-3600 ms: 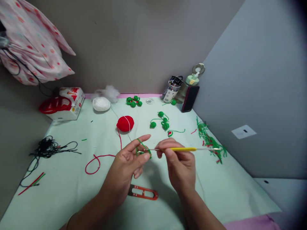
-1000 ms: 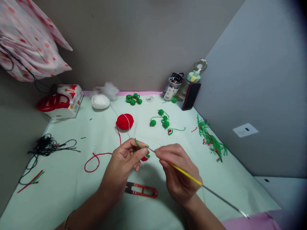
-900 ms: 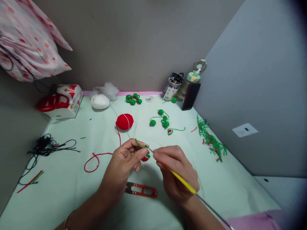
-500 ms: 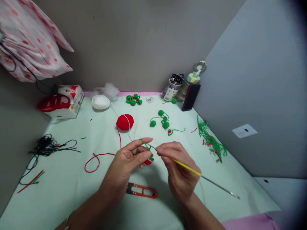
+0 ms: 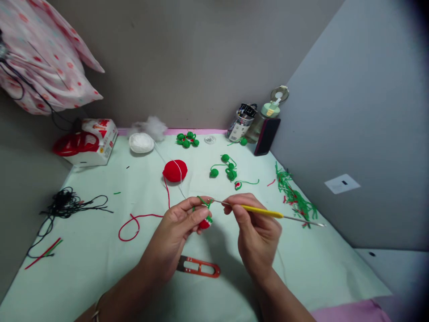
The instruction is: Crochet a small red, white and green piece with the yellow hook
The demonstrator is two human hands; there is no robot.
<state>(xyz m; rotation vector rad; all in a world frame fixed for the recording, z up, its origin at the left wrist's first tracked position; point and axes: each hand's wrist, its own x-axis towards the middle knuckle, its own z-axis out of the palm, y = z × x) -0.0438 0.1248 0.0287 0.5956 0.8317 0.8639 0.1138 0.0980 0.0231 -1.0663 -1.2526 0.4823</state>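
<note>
Hook (image 5: pixel 262 211): rear end up vs. 0.5 s ago, was slanting down past R hand (image 5: pixel 257 232), now nearly level; yellow grip, metal both ends.
R hand: clamped on hook, thumb & fingers round front of grip; near L hand (image 5: pixel 177 226) but apart, hook bridging gap.
L hand: pinching red piece (image 5: pixel 204 224) betw. thumb & fingers; index finger out, green yarn (image 5: pixel 199 198) over it.
Red piece: at L thumb tip, white band, green top; more of it shows than 0.5 s ago.
Contact: hook's thin end at L index fingertip, by green yarn; can't tell if thru a loop.
Snips (image 5: pixel 210 270): on cloth (image 5: pixel 100 277), body side of hands, betw. forearms; dark blades partly behind L hand.
Red ball (image 5: pixel 172 172): beyond L hand; red strand (image 5: pixel 129 239) loops left of same hand.
White ball (image 5: pixel 141 143): farther beyond L hand, fluff (image 5: pixel 154 128) behind.
Green bobbles (image 5: pixel 231 173): beyond gap betw. hands, tails trailing; 2nd grp (image 5: pixel 186 143) farther back.
Scraps (image 5: pixel 295 197): right of R hand, slightly beyond; hook's rear end overlaps them in view.
Black cord (image 5: pixel 63 203): well left of L hand.
Pen pot (image 5: pixel 238 130), bottle (image 5: pixel 270 109), phone (image 5: pixel 267 137): far beyond R hand, close together; bottle lid up.
</note>
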